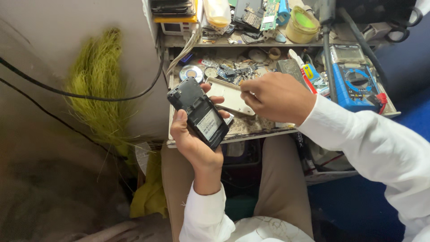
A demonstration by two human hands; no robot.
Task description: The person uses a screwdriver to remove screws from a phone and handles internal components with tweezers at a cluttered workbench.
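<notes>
Right now, looking down from my head, my left hand [193,142] cradles a black phone [199,113] with its back cover off, fingers curled round its near edge and thumb along the left side, so the grip is closed firmly on it. The phone sits tilted, just above the near lip of the open drawer [251,130]. My right hand [277,96] hovers just to the right of it, fingers pinched together over a pale cover [230,96] lying in the drawer; whether something small is between the fingertips I cannot tell. Farther right rests a blue meter [356,83], and at the far side a green-lidded tub [302,24] stands on the shelf. As I judge it, doing this well means keeping the phone steady in my palm and working the pinch slowly, close over the drawer, so nothing small drops among the loose bits.
</notes>
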